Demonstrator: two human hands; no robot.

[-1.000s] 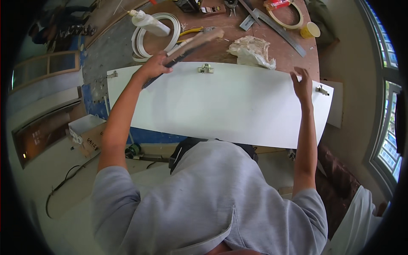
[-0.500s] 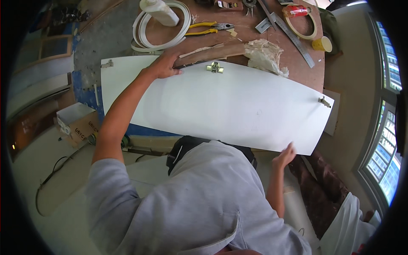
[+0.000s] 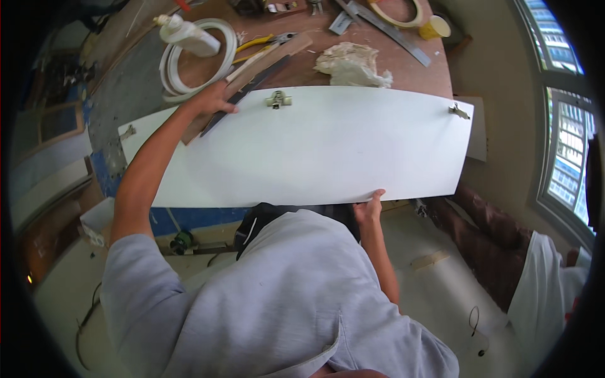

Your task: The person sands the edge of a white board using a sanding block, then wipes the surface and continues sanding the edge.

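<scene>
The left hand (image 3: 213, 102) has its fingers wrapped round a wood strip (image 3: 287, 49) that looks loose. The white board (image 3: 315, 151) lies below them; the right hand (image 3: 369, 210) has its thumb on the near edge, but I cannot tell if it pinches. Hinges (image 3: 278, 99) are already on, one just right of the left fingers.
</scene>
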